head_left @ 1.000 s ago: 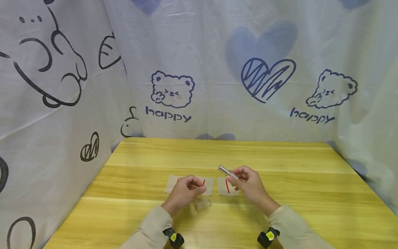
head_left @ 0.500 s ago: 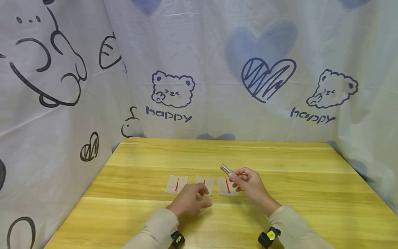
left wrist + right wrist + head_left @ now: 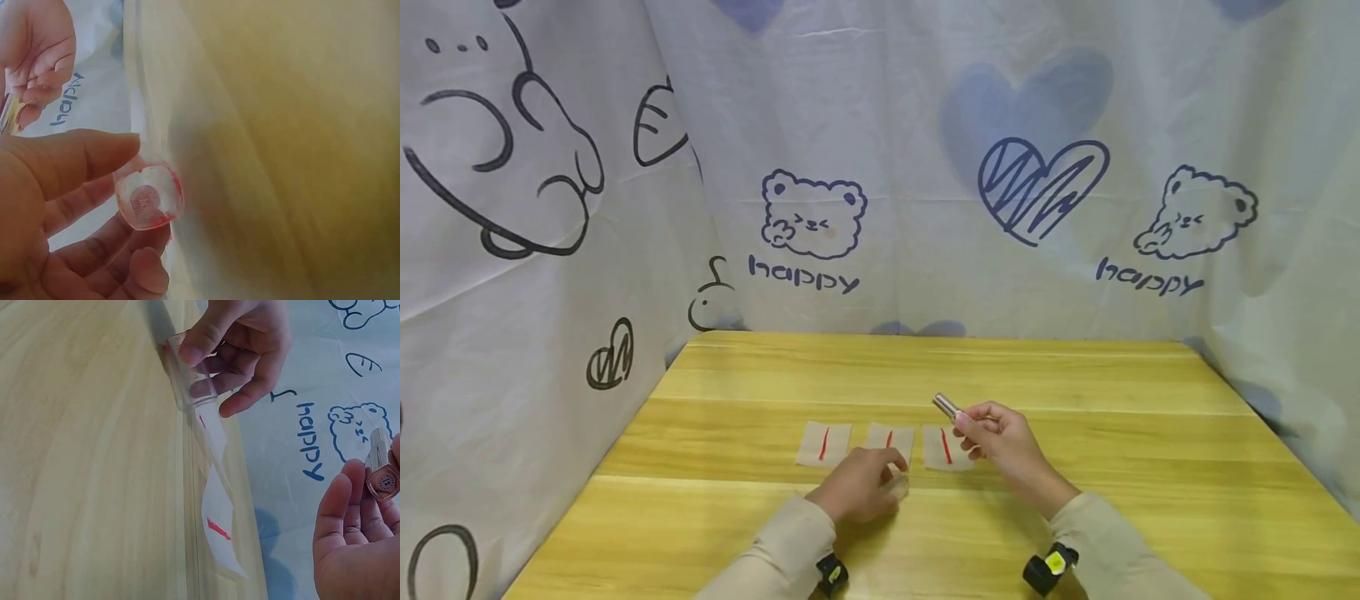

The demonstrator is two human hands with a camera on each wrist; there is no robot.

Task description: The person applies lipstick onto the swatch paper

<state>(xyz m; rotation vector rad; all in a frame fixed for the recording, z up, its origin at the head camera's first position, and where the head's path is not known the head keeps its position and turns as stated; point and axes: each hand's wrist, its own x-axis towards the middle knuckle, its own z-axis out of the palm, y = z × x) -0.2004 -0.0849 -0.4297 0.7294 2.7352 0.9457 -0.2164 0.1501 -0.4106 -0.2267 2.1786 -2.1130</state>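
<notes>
In the head view my left hand [image 3: 859, 485] is low over the table, just in front of the middle paper. Its thumb and fingers pinch a small clear cap [image 3: 150, 200] with a squarish end and red smears inside, as the left wrist view shows. I cannot tell whether the cap touches the table. My right hand [image 3: 1006, 440], raised near the right-hand paper, holds a silver lipstick tube [image 3: 946, 406] tilted up to the left. Its clear pinkish base [image 3: 382, 482] with a round label shows in the right wrist view. No lipstick tip is visible.
Three small beige papers lie in a row: a left one [image 3: 810, 443], a middle one [image 3: 878, 439] and a right one [image 3: 933, 457]. Each bears a red stroke. The wooden table [image 3: 1075, 383] meets a printed white cloth [image 3: 917, 275] at the back and sides.
My left hand has moved down from over the middle paper towards me, loosened its fingers, then pinched the clear cap, earlier a blur below it. My right hand has barely moved.
</notes>
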